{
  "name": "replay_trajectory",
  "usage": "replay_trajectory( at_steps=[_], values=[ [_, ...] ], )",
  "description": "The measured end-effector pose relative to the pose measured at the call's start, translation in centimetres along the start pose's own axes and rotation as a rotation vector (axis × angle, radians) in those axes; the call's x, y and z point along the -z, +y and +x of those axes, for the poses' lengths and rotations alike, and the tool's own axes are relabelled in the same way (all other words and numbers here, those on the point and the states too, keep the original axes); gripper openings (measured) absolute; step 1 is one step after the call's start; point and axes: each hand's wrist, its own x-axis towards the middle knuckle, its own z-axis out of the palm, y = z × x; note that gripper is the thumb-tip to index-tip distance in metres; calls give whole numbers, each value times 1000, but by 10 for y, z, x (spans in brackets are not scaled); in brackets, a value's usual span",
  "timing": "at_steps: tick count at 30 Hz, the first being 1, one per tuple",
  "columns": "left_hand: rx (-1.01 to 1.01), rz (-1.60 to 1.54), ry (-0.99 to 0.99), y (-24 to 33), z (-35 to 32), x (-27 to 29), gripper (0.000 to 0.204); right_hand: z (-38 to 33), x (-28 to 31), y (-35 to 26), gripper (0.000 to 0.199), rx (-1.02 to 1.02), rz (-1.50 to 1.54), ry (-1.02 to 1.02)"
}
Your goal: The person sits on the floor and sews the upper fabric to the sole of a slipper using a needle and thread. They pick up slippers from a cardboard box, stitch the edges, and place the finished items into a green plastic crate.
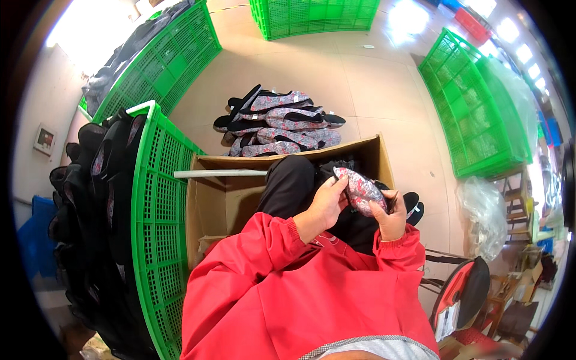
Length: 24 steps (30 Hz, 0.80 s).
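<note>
Above my lap I hold a soft grey cloth slipper point(362, 192) with a red floral pattern. My left hand point(324, 206) pinches its left end between thumb and fingers. At its other end, my right hand point(391, 217) is closed round the edge, with the thumb on the patterned face. Just beyond my knees stands an open cardboard box point(209, 195), with dark pieces inside its right part. On the floor past the box lies a pile of similar floral and black slippers point(282, 127).
A green plastic crate point(161, 240) stands at my left, beside many black slippers point(99, 198). More green crates stand at the far left point(162, 66), far middle point(312, 17) and right point(471, 108). A clear plastic bag point(483, 216) and a red-and-black round seat point(461, 295) are at my right.
</note>
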Motion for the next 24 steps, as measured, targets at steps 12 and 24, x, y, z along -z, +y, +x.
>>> replay_trajectory(
  at_steps=[12,24],
  values=[
    [99,221,280,53,-84,43,24,-48,-66,15,23,-153,29,-305],
    [-598,1072,516,53,-87,78,20,-21,-107,30,28,-209,-305,-353]
  ],
)
